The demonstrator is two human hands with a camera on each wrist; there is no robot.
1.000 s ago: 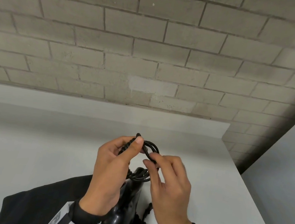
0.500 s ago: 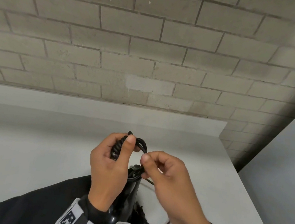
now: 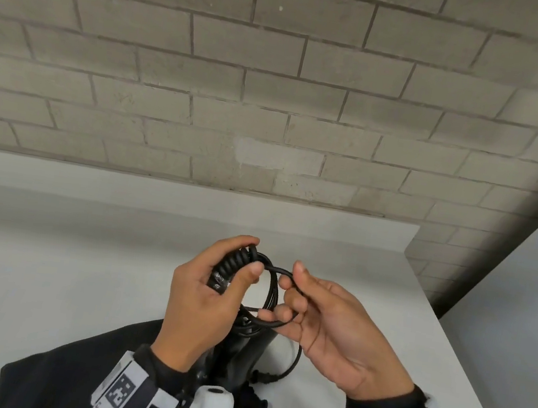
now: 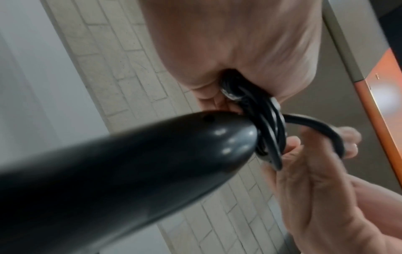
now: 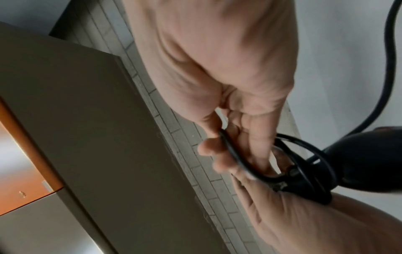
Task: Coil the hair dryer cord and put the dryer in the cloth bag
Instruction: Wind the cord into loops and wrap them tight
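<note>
1. Grey brick wall (image 3: 277, 84) rises behind a white countertop (image 3: 45, 259), and both hands work just above the counter's near edge.
2. The left hand (image 3: 202, 301) is curled round the ribbed strain relief (image 3: 235, 264) at the cord's root, thumb pressed on one side and fingers wrapped over the far side, so the grip is closed tight on it. In the left wrist view the same bundle (image 4: 245, 96) is buried between palm and fingers.
3. The right hand (image 3: 339, 331) is half closed: thumb and bent fingers pinch a loop of the black cord (image 3: 276, 300), with the fingers passing through the ring of coils. The right wrist view shows the cord (image 5: 239, 163) lying across the fingertips.
4. Several loops of cord hang together between the two hands, touching both. A loose length (image 3: 293, 363) drops from the loops to the counter on the right side.
5. The black hair dryer (image 3: 240, 348) sits below the hands, its handle standing roughly upright with the cord end topmost, right beneath the coils. In the left wrist view the rounded handle end (image 4: 217, 137) points at the loops.
6. A black cloth bag (image 3: 72, 366) lies flat on the counter under the left forearm, beside the dryer; the dryer's lower part is hidden by the wrists.
</note>
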